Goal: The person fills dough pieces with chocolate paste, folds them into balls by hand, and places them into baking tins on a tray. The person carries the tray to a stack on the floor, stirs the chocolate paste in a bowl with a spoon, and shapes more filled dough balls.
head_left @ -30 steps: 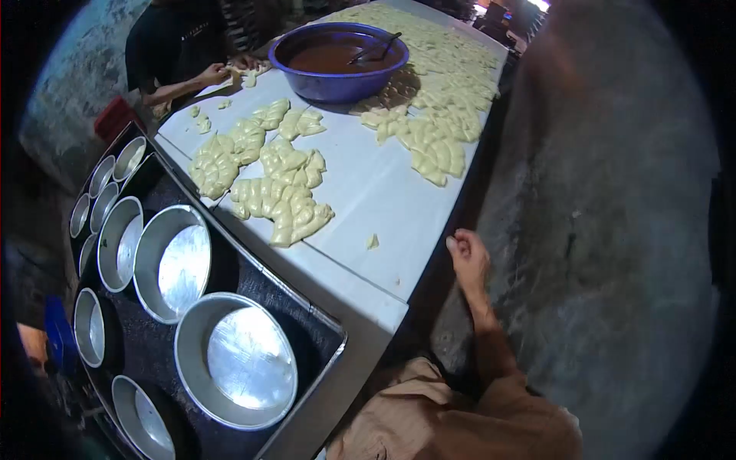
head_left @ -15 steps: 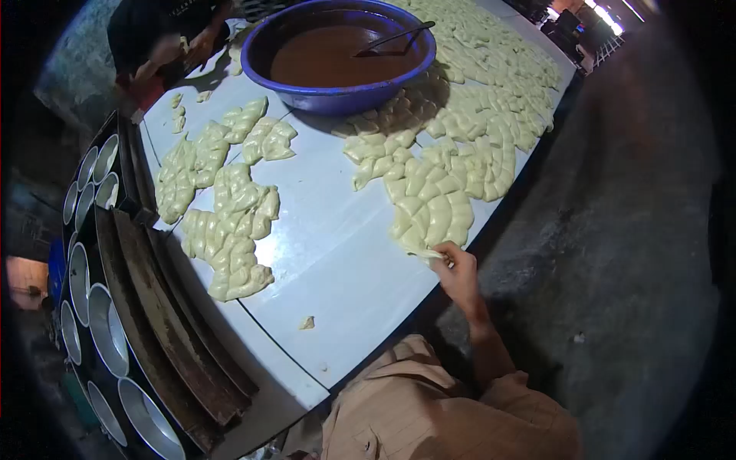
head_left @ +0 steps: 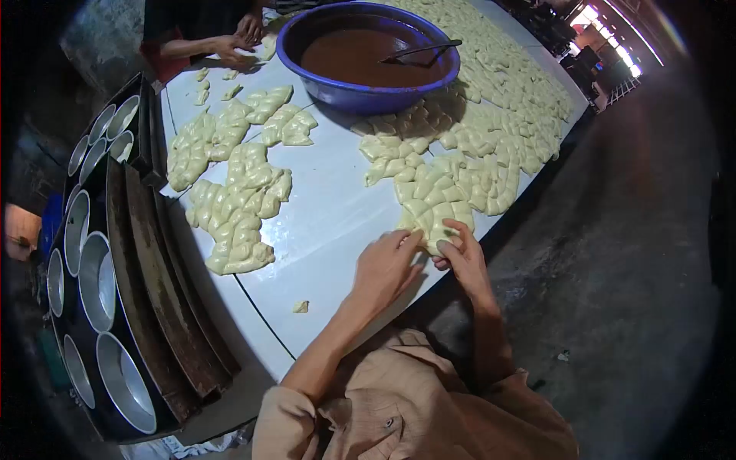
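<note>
Left hand [head_left: 387, 264] and right hand [head_left: 466, 261]: half-curled, touching near edge of segmented dough [head_left: 433, 201]; whether gripping, cannot tell. Purple basin [head_left: 356, 93], 11–12 o'clock; round metal pans [head_left: 97, 282], 9 o'clock.

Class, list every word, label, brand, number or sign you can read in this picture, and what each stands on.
None: no lettering can be read on the round purple-blue basin, round silver metal pans or tan cloth shirt.
The dark clutter at upper right is too blurred to tell.
</note>
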{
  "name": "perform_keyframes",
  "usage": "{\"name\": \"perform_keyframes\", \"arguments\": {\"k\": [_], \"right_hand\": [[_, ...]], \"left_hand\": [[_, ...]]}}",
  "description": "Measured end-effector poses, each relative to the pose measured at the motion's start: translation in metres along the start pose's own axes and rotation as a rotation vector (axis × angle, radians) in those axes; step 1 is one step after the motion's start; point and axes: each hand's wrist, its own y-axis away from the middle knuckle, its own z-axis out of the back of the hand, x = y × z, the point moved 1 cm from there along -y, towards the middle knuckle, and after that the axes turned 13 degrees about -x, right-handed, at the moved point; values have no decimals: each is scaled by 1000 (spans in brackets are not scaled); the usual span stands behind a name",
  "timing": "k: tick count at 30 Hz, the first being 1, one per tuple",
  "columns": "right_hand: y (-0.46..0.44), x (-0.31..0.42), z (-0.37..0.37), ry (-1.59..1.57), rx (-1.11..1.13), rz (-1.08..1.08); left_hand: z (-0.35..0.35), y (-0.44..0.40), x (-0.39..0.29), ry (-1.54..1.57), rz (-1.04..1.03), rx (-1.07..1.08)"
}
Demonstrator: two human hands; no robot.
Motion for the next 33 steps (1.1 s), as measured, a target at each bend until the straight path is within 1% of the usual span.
{"name": "perform_keyframes", "arguments": {"k": [1, 3, 4, 5, 6, 7, 9, 10, 11, 12, 14, 18, 19, 22, 23, 26, 27, 28, 30, 31, 33], "right_hand": [[-5, -8, 2, 23, 42, -21], [-9, -11, 3, 123, 34, 5], [-11, -11, 5, 172, 32, 16], [-13, -10, 6, 130, 0, -27], [-17, -7, 7, 201, 37, -18], [-22, -1, 8, 271, 79, -7], [-29, 12, 4, 390, 167, 48], [-40, 3, 4, 270, 243, -6], [-49, 2, 7, 273, 280, -78], [-56, 6, 8, 275, 317, -153], [-71, 10, 13, 375, 413, 31], [-88, 24, 17, 489, 526, 487], [-91, 30, 17, 514, 605, 386], [-99, 37, 14, 454, 730, 259], [-102, 35, 13, 413, 741, 293], [-115, 41, 21, 241, 762, -219], [-122, 41, 26, 67, 741, -337], [-125, 44, 26, -148, 687, -309], [-126, 57, 24, -581, 554, -246], [-135, 54, 24, -738, 697, -338], [-139, 52, 9, -597, 691, -395]], "left_hand": [[-15, -6, 5, -1, -31, -1], [-38, -13, 14, -6, -87, -4], [-44, -13, 18, -42, -82, 57], [-50, -13, 22, -81, -77, 120], [-52, -14, 25, -125, -71, 183], [-53, -15, 27, -104, -90, 132], [-51, -19, 30, -27, -89, 114], [-49, -23, 28, 13, -81, 102], [-47, -28, 25, 17, -70, 103], [-54, -27, 27, -43, -56, 89], [-68, -23, 29, -171, -44, 76], [-72, -23, 15, -249, -22, -86], [-75, -19, 17, -278, 2, -72], [-66, -15, 8, -343, 41, -90], [-61, -15, 1, -314, 107, -93], [-57, -7, -2, -357, 175, -121], [-54, -5, -2, -403, 242, -118], [-52, 2, 4, -382, 273, -122], [-40, 6, 2, -329, 295, -16], [-36, 1, -4, -272, 354, -41], [-22, -16, -19, -164, 467, -98]]}}
